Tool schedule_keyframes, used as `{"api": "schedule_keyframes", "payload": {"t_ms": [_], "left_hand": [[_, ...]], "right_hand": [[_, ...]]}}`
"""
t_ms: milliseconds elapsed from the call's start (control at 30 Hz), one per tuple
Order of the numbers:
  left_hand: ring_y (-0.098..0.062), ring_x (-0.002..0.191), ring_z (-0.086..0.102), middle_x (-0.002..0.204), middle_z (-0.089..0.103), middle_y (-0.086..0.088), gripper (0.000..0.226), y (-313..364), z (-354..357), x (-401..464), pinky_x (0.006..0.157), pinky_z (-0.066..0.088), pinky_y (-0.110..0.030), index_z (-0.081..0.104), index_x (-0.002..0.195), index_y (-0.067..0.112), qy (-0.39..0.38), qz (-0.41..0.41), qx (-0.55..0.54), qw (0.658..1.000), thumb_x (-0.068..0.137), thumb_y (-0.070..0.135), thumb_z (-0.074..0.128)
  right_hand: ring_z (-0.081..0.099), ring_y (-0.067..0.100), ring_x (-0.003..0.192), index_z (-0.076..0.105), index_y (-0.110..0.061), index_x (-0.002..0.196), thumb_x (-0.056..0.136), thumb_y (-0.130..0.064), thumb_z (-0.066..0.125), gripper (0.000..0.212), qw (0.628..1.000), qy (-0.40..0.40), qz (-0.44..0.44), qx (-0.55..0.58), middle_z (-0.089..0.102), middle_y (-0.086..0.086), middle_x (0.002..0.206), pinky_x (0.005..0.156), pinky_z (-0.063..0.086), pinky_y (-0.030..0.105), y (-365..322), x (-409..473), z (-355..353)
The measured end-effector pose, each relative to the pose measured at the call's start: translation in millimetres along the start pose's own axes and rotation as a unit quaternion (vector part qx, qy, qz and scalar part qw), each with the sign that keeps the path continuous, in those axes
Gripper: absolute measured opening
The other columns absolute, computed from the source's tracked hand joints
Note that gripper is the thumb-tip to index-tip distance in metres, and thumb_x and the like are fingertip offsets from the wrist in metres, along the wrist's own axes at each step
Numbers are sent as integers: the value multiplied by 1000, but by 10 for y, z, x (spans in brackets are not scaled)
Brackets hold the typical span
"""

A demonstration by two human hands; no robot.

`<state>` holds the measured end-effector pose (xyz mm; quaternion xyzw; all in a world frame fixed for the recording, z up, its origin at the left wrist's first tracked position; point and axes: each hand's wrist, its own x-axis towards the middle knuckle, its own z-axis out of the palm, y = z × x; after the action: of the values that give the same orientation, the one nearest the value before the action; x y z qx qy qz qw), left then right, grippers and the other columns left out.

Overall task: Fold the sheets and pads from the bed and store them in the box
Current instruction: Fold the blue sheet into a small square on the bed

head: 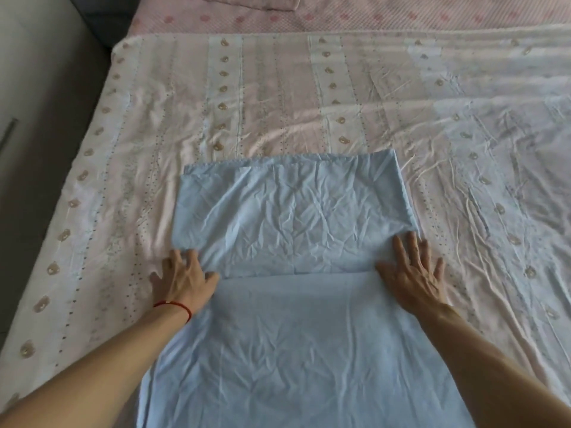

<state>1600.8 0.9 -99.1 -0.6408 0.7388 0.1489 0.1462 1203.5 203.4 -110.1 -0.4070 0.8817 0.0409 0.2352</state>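
A light blue sheet (pixel 293 217) lies on the bed in a long strip, its far part doubled back toward me so a fold edge runs across the middle. My left hand (pixel 182 279), with a red string on the wrist, presses the left end of that fold edge, fingers curled at the cloth. My right hand (pixel 414 273) lies flat with fingers spread on the right end of the same edge. Beneath the blue sheet a pink and white striped sheet (pixel 278 97) with small bear prints covers the bed. No box is in view.
A pink dotted pad (pixel 401 13) stretches along the far side of the bed, with a folded pink piece (pixel 272 1) on top of it. A grey floor and a pale cabinet front (pixel 27 88) run along the bed's left edge.
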Motion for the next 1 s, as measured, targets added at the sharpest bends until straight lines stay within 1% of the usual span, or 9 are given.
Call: {"api": "schedule_keyframes", "payload": {"t_ms": [233, 400, 533, 600, 700, 800, 867, 933, 1000], "left_hand": [[-40, 132, 37, 159, 25, -2, 50, 225, -533, 1394, 108, 40, -53, 32, 151, 40, -2, 42, -36, 998, 102, 31, 41], [-38, 133, 37, 159, 30, -3, 55, 250, -694, 2112, 113, 35, -48, 31, 156, 28, 40, 89, -10, 995, 104, 28, 48], [-34, 115, 52, 120, 59, -13, 31, 290, -899, 2402, 90, 44, -40, 58, 126, 21, 42, 136, -13, 990, 97, 27, 65], [-31, 95, 59, 95, 62, -10, 8, 245, -1039, 2491, 74, 40, -32, 65, 101, 19, 34, 138, -41, 989, 94, 23, 69], [-29, 79, 56, 74, 57, -9, 27, 229, -1104, 2606, 68, 35, -30, 56, 72, 20, 18, 112, -65, 991, 96, 20, 68], [-35, 88, 60, 84, 56, -10, 16, 297, -988, 2609, 68, 35, -33, 54, 86, 17, 23, 123, -59, 990, 97, 21, 64], [-37, 93, 55, 103, 54, -17, 19, 243, -896, 2490, 71, 40, -39, 53, 109, 13, 123, 188, -18, 974, 94, 19, 64], [-37, 94, 51, 110, 52, -16, 27, 122, -830, 2373, 71, 43, -47, 56, 118, 13, 236, 267, 78, 931, 94, 25, 57], [-36, 94, 53, 106, 57, -12, 33, 52, -754, 2292, 71, 44, -48, 61, 114, 13, 254, 319, 139, 902, 94, 37, 48]], "right_hand": [[5, 27, 158, 19, -30, 163, 106, -45, 36, 61, 985, 85, -146, -45, 4, -2, 173, 123, 18, 59, -493, 1250, -629], [7, 26, 158, 25, -34, 160, 106, -42, 43, 57, 991, 80, -110, 5, 14, -6, 171, 120, 15, 63, -704, 2081, -896], [50, 36, 125, 60, -22, 127, 99, -40, 61, 33, 982, 139, -129, -17, 59, 11, 130, 96, 39, 53, -624, 2386, -1051], [62, 39, 97, 66, -13, 99, 96, -32, 66, 20, 968, 157, -194, 5, 64, 13, 97, 82, 50, 49, -535, 2488, -1108], [64, 37, 84, 58, -19, 75, 96, -28, 67, 24, 968, 148, -202, 29, 55, 4, 81, 76, 52, 46, -492, 2574, -1131], [62, 36, 92, 58, -23, 78, 98, -35, 64, 24, 985, 95, -138, 26, 61, 11, 91, 81, 49, 44, -590, 2620, -1085], [61, 35, 95, 63, -20, 89, 96, -36, 67, 18, 988, 86, -122, 33, 65, 13, 100, 83, 50, 45, -637, 2583, -1130], [59, 36, 100, 63, -17, 104, 90, -30, 74, 21, 982, 129, -137, 32, 62, 12, 107, 86, 49, 47, -621, 2475, -1174], [57, 40, 104, 62, -15, 113, 89, -27, 75, 29, 954, 221, -201, -28, 60, 13, 110, 84, 46, 50, -531, 2402, -1139]]}}
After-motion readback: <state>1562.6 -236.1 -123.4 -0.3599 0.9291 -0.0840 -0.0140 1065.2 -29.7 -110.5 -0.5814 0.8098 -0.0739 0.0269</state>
